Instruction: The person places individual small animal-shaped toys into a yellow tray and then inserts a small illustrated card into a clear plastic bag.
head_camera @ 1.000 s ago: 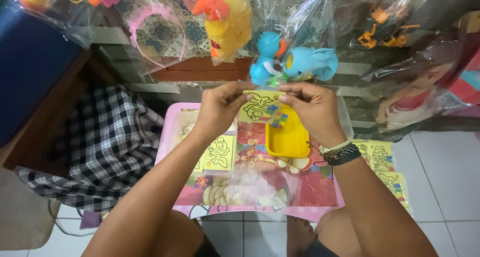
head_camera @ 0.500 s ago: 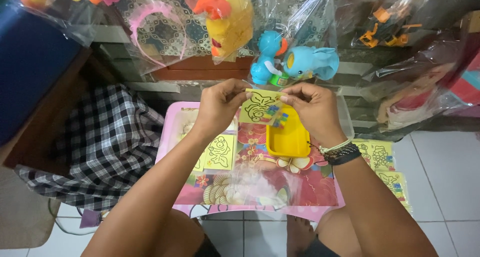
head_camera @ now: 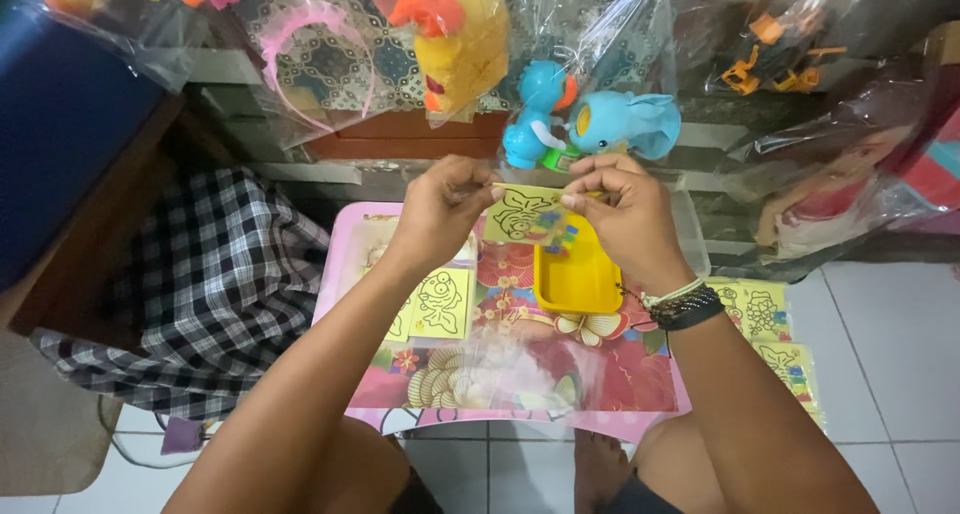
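**Card pinched at both top corners, little colour packets at risk**

Left hand [head_camera: 445, 209] and right hand [head_camera: 618, 209] are both closed in a fingertip pinch on the yellow fish card [head_camera: 522, 215], one at each upper corner. Card is held up in the air above the far end of the pink tabletop [head_camera: 335, 274], just over the yellow tray [head_camera: 578, 279]. A strip of small coloured packets [head_camera: 556, 232] sits at the card's lower right edge; can't tell how it's attached.

Risks, my read:
- Grip is on edges only. If the two hands pull apart unevenly, the thin card could bend or tear.
- If the packets come loose they'd probably land in the tray, or miss it and go to the tiled floor [head_camera: 890, 354].
- Clear plastic sleeve [head_camera: 520, 359] lying loose on the near tabletop could slide off if a forearm brushes it.

Versus 1.0 s ago: hands and card sit slightly higher, nearer the blue elephant toy [head_camera: 622, 124]. Second fish card [head_camera: 440, 302] on the tabletop unchanged.
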